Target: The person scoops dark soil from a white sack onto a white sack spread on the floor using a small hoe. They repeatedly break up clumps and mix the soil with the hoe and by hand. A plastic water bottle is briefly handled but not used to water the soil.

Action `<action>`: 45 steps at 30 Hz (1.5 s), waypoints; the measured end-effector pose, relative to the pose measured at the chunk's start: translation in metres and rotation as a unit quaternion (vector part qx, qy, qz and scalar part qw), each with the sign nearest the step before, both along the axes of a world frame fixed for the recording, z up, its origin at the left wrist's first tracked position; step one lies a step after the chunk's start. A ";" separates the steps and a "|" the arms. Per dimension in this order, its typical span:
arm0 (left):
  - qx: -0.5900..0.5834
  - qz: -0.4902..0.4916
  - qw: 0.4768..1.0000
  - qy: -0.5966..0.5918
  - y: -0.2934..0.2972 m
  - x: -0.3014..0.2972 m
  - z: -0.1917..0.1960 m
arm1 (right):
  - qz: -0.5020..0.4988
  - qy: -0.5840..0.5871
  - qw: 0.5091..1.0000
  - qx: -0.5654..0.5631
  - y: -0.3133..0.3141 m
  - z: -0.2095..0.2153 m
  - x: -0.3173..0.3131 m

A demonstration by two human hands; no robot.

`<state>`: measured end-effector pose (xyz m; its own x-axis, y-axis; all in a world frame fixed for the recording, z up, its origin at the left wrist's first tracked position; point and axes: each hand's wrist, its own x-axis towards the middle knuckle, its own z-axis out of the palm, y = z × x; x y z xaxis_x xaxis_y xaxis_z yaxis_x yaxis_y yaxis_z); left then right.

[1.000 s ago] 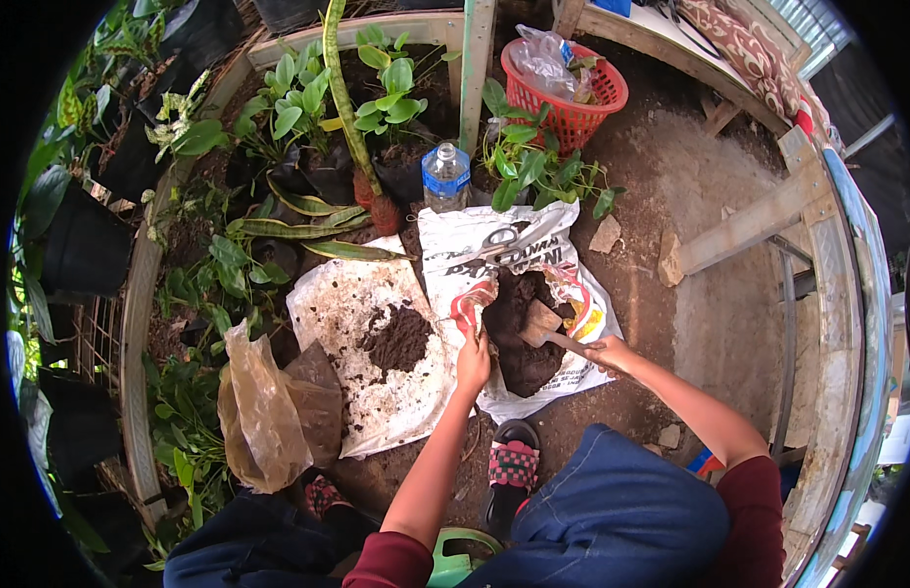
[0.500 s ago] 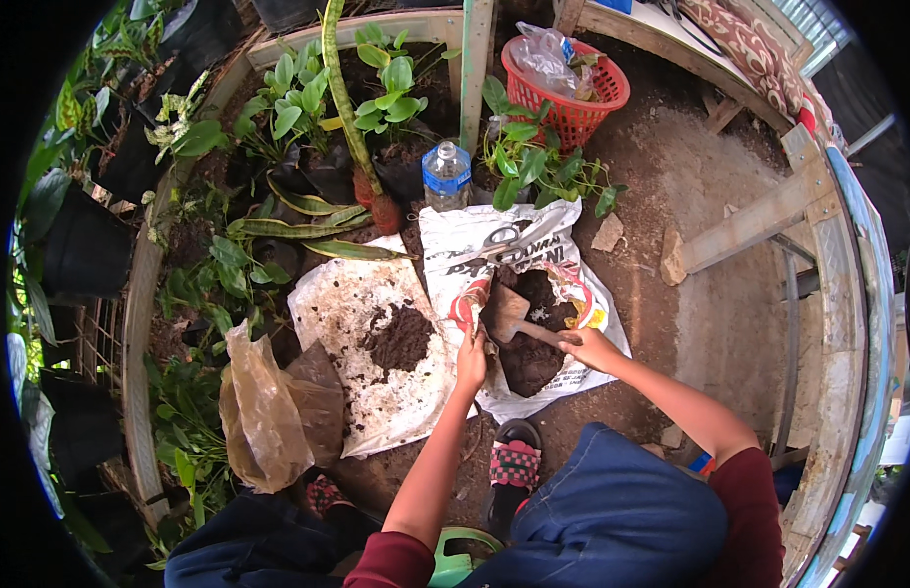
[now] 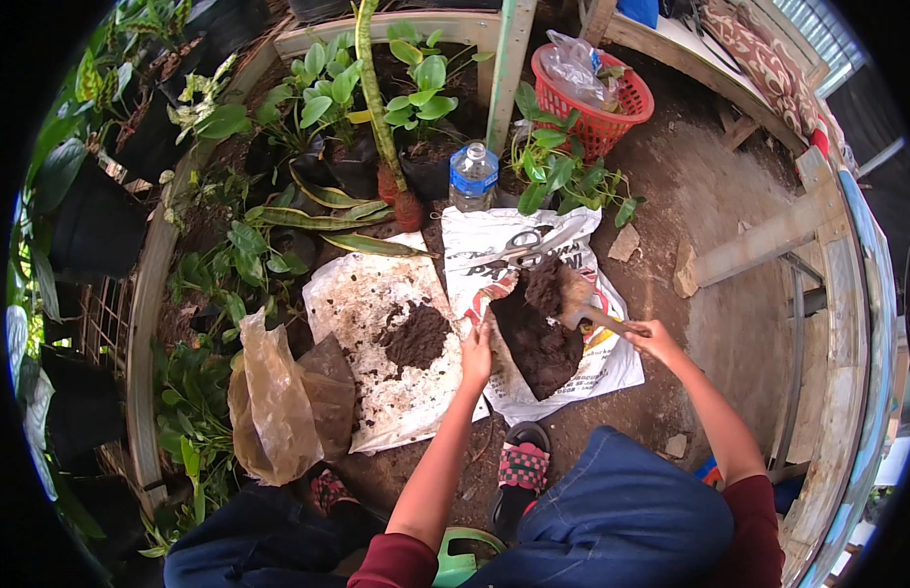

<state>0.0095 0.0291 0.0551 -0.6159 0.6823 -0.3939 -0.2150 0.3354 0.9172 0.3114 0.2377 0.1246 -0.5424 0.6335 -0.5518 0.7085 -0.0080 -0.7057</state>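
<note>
Trowel: The trowel [image 3: 574, 302] was over the right side of the sack's opening, its blade toward the far side and its handle slanting down to the right. A dark clump of soil sat at the blade's left edge; whether the blade touched the sack's rim was hard to tell from above.
Right hand: The right hand [image 3: 653, 339] had its fingers closed around the end of the trowel's handle.
Left hand: The left hand [image 3: 477, 355] had its fingers gripping the folded left rim of the sack.
Open sack: The white sack [image 3: 462, 235] lay on the ground with dark soil [image 3: 541, 351] in its opening.
Scissors: A pair of scissors [image 3: 524, 241] lay on the far part of the sack.
Stained sheet: Left of the sack, a white sheet [image 3: 326, 292] bore a soil heap [image 3: 417, 336].
Plastic bag: A brownish plastic bag [image 3: 272, 404] stood at the sheet's left edge.
Beyond: A clear bottle [image 3: 473, 180] with a blue label stood just past the sack, and a red basket [image 3: 589, 131] stood farther right behind a leafy plant [image 3: 561, 172].
</note>
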 end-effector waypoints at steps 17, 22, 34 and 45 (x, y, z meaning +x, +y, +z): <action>0.013 0.241 0.970 -0.042 -0.115 -0.094 -0.039 | 0.291 -0.114 0.846 0.432 -0.081 0.075 -0.229; 0.036 0.229 0.970 -0.076 -0.119 -0.114 -0.044 | 0.383 -0.089 0.785 0.478 -0.100 0.046 -0.242; -0.137 0.242 0.947 0.160 -0.151 -0.119 -0.041 | 0.388 -0.018 0.747 0.540 -0.113 0.061 -0.261; -0.326 0.045 0.916 0.230 -0.160 -0.111 -0.042 | 0.419 -0.053 0.777 0.466 -0.137 0.079 -0.282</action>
<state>-0.1016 -0.1307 0.0132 -0.8615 0.3328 -0.3835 0.0901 0.8435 0.5295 0.0293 0.1006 0.2038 -0.9628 0.2338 -0.1352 0.2440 0.9676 -0.0649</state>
